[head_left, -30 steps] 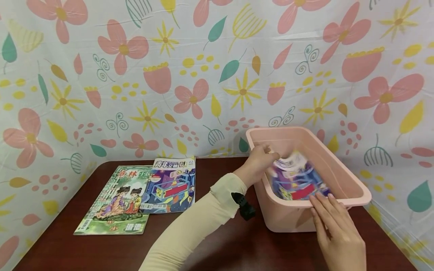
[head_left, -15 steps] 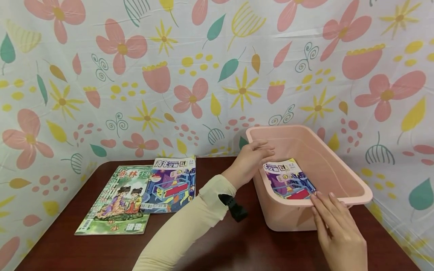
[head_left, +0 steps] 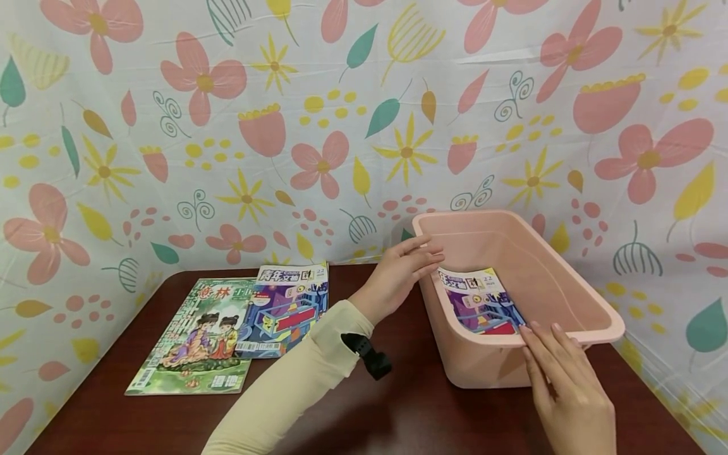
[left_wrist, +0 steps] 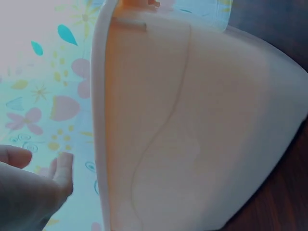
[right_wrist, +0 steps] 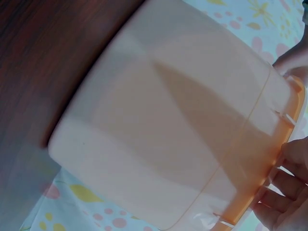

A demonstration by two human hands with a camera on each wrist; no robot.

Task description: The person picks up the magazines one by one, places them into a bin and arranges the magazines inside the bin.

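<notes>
A pink plastic bin (head_left: pixel 483 366) stands on the right of the table, a purple-covered magazine (head_left: pixel 480 300) lying inside it. My left hand (head_left: pixel 392 278) is in the air by the bin's left rim, fingers loosely extended and holding nothing. In the left wrist view, that hand (left_wrist: pixel 33 187) appears apart from the bin wall (left_wrist: pixel 168 120). My right hand (head_left: pixel 569 385) rests its straight fingers on the bin's near rim. The right wrist view shows its fingertips (right_wrist: pixel 288 156) against that rim.
To the left, a green-covered magazine (head_left: pixel 193 347) lies on the dark wooden table (head_left: pixel 392 411). Beside it, partly overlapping, is another purple magazine (head_left: pixel 287 316). A floral cloth (head_left: pixel 352 126) hangs behind the table.
The purple magazine has dropped into the bin and lies still, let go by my left hand. That hand has drawn back left out of the bin; the right hand stays on the rim.
</notes>
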